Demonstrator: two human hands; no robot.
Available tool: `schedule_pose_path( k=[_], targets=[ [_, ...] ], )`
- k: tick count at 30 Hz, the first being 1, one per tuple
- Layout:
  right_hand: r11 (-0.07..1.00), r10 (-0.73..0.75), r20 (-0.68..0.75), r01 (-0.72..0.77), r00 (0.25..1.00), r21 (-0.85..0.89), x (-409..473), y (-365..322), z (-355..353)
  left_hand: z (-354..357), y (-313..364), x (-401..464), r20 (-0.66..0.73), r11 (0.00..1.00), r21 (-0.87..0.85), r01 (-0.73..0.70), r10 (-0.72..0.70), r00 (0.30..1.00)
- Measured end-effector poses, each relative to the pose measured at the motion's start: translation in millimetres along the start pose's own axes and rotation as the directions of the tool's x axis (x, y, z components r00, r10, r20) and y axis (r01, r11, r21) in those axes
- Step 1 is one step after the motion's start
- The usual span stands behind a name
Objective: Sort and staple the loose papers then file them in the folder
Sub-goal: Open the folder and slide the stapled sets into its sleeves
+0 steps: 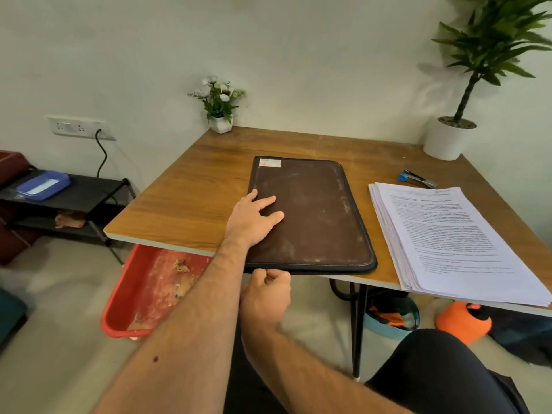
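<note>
A closed dark brown zip folder (316, 210) lies on the wooden table (185, 204), its near edge jutting over the table's front. My left hand (254, 219) rests flat on the folder's left side with fingers spread. My right hand (268, 289) is below the folder's near edge, fingers curled and pinching at the zip there; the zip pull itself is hidden. A thick stack of printed papers (448, 237) lies to the right of the folder, overhanging the front edge. A blue and black stapler (415, 177) sits behind the stack.
A small white flower pot (221, 121) stands at the table's back left corner, a large potted plant (448, 138) at the back right. A red tub (149, 291) sits on the floor under the table. A black shelf (74, 192) stands to the left.
</note>
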State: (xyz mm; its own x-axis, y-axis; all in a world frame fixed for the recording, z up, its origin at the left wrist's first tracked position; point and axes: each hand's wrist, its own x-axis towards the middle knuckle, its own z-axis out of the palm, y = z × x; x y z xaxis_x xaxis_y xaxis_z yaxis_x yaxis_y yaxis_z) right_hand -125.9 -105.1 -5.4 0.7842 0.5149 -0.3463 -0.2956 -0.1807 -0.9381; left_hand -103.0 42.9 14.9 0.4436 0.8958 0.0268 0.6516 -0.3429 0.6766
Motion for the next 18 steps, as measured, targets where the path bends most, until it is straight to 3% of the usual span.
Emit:
schedule_pose_path(
  k=[7, 11, 18],
  targets=[
    [0.999, 0.04, 0.094, -0.038, 0.995, -0.022, -4, 23, 26, -5, -12, -10, -0.11, 0.965, -0.26, 0.028, -0.058, 0.992],
    [0.999, 0.039, 0.154, -0.034, 0.987, -0.034, -1, 20, 1, -2, -22, -15, -0.132, 0.979, -0.199, 0.045, -0.072, 0.989],
    [0.996, -0.041, -0.071, 0.046, 0.997, 0.073, 34, -7, -75, -6, -34, -14, -0.142, 0.991, -0.123, 0.044, -0.062, 0.988]
  ],
)
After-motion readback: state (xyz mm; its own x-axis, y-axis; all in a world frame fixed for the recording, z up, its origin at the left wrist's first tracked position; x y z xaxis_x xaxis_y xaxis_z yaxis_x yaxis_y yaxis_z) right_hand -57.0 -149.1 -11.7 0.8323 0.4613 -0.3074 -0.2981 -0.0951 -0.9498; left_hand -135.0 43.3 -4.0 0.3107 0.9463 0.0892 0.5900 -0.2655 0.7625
